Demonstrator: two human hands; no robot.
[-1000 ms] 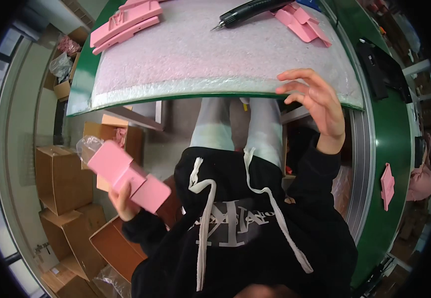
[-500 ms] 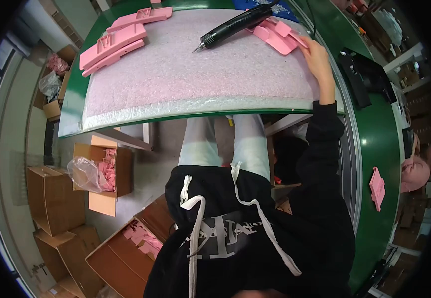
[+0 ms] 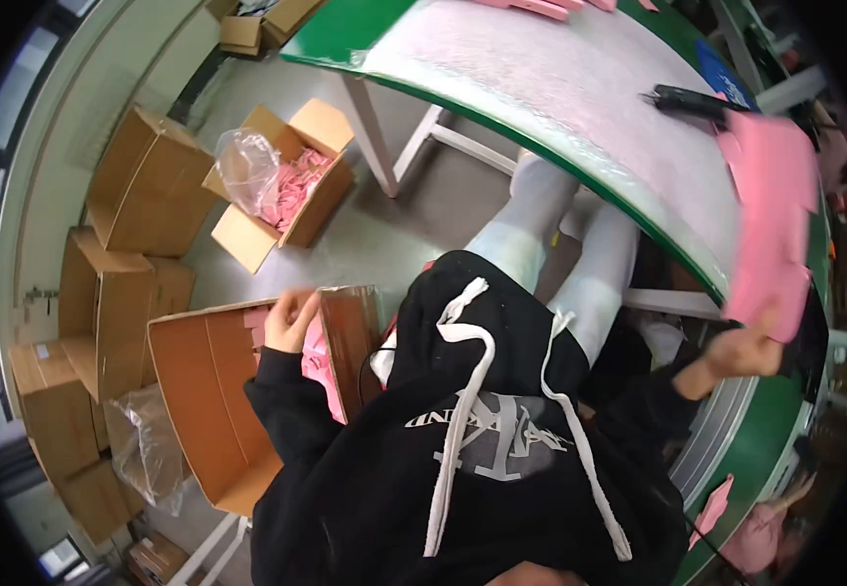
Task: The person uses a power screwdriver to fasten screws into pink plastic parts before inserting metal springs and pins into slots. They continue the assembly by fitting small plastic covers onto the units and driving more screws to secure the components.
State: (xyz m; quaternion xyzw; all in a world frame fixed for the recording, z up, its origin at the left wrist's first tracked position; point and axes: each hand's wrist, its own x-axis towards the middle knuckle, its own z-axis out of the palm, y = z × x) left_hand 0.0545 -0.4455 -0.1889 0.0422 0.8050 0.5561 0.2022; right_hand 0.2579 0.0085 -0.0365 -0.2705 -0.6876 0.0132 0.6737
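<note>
A pink plastic part [image 3: 775, 215], blurred by motion, is gripped at its lower end by my right hand [image 3: 747, 348] and rises over the right end of the table. My left hand [image 3: 289, 322] hovers at the mouth of a large open cardboard box [image 3: 213, 391] beside me, its fingers loosely curled and apart with nothing visible between them. Inside that box lie more pink parts [image 3: 318, 363], partly hidden by my hand and sleeve. Behind the held part, a black electric screwdriver [image 3: 692, 102] lies on the padded tabletop.
The green table [image 3: 330, 44] carries a bubble-wrap mat [image 3: 540, 78], with pink parts [image 3: 540, 8] at its far edge. A box of pink pieces [image 3: 321, 210] stands on the floor, and several cartons [image 3: 145, 181] line the left. Another pink part [image 3: 711, 510] rests on the right-hand green surface.
My view has turned left and down. My right hand has lifted a pink part off the tabletop and drawn it back towards me. My left hand has come into view over the box.
</note>
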